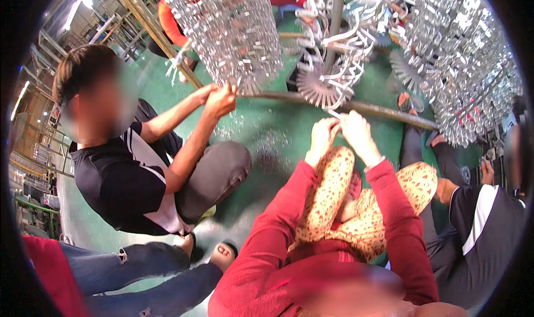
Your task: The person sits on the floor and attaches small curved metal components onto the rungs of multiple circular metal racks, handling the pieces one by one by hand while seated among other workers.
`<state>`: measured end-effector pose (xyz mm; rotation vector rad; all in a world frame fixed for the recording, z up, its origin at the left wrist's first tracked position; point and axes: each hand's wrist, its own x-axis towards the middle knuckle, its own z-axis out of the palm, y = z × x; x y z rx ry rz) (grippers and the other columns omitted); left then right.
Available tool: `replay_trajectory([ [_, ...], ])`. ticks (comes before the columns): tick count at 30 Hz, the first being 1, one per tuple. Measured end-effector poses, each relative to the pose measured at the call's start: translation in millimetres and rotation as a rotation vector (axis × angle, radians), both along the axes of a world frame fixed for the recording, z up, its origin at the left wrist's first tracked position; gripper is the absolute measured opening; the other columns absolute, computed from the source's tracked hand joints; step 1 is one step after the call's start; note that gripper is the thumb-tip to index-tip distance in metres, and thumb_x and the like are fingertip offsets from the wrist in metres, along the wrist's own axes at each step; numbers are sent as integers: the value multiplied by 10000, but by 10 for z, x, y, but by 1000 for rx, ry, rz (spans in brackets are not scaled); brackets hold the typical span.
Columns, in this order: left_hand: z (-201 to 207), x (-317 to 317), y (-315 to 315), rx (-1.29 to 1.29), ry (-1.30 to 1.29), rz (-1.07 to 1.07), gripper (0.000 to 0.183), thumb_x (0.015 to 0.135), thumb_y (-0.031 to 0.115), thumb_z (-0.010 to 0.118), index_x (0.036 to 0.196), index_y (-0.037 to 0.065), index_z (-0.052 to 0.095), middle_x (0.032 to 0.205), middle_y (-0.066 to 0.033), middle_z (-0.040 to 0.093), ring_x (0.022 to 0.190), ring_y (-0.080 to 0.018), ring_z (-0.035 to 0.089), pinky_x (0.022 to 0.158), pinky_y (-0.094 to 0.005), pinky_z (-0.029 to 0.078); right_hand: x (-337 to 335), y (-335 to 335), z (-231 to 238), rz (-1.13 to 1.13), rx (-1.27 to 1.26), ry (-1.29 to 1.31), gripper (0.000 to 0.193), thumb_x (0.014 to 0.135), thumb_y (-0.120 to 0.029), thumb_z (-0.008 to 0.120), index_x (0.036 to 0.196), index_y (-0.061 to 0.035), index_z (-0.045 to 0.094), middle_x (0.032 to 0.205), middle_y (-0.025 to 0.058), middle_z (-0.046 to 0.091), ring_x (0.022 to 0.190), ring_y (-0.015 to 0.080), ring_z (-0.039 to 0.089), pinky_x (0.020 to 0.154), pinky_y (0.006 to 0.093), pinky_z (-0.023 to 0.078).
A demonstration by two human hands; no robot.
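Note:
My left hand (321,136) and my right hand (360,134) are close together above my knees, fingers closed in a pinch. A short, thin white strip (333,114) sticks out from the fingertips of my right hand. Whatever lies between my left fingertips is too small to make out. Just beyond my hands hangs a rack of curled silvery-white strips (353,44), set around a grey upright pole (335,25). At its lower end is a round, fan-like disc (321,89) with radiating slats.
A dense cluster of shiny metal pieces (228,33) hangs at left, where a person in a black shirt (119,189) works with both hands. Another such cluster (461,61) hangs at right. A horizontal bar (384,110) runs past my hands. Other people sit nearby; scraps (272,144) litter the green floor.

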<state>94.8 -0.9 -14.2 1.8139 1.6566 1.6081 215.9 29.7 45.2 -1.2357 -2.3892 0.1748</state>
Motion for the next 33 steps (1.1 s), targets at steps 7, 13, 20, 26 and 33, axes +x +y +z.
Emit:
replay_trajectory([
  [7, 34, -241, -177, 173, 276, 160, 171, 723, 20, 614, 889, 58, 610, 767, -70, 586, 722, -253, 552, 658, -335, 469, -316, -61, 25, 33, -100, 299, 209, 810, -204, 556, 810, 4, 537, 746, 225, 580, 739, 400, 585, 614, 451, 466],
  [13, -17, -374, -208, 272, 323, 167, 169, 726, 57, 628, 894, 77, 619, 833, -44, 601, 737, -236, 542, 643, -325, 470, -405, 65, -156, 117, 6, 377, 121, 746, -130, 584, 728, -16, 622, 678, 221, 571, 642, 401, 575, 567, 408, 466],
  [20, -149, -411, -379, 329, 204, 149, 205, 693, 69, 657, 892, 77, 608, 823, -44, 595, 758, -229, 548, 638, -323, 469, -284, 92, -87, 83, -243, 304, 161, 782, -149, 601, 798, 4, 648, 695, 210, 587, 660, 364, 599, 569, 394, 449],
  [26, 571, -646, -941, 371, 191, 287, 178, 715, 34, 659, 868, 57, 572, 946, -64, 598, 866, -254, 544, 738, -333, 460, -262, 62, -92, 135, -10, 209, 119, 778, -86, 576, 798, 17, 632, 765, 209, 594, 727, 383, 585, 635, 443, 460],
  [33, 2007, -1010, -1876, 337, -190, 126, 59, 898, 44, 476, 955, 36, 470, 959, -94, 590, 898, -143, 551, 796, -272, 444, -241, 150, -202, 156, 85, 171, 133, 819, -79, 523, 793, 32, 591, 764, 205, 568, 707, 375, 578, 613, 439, 458],
])
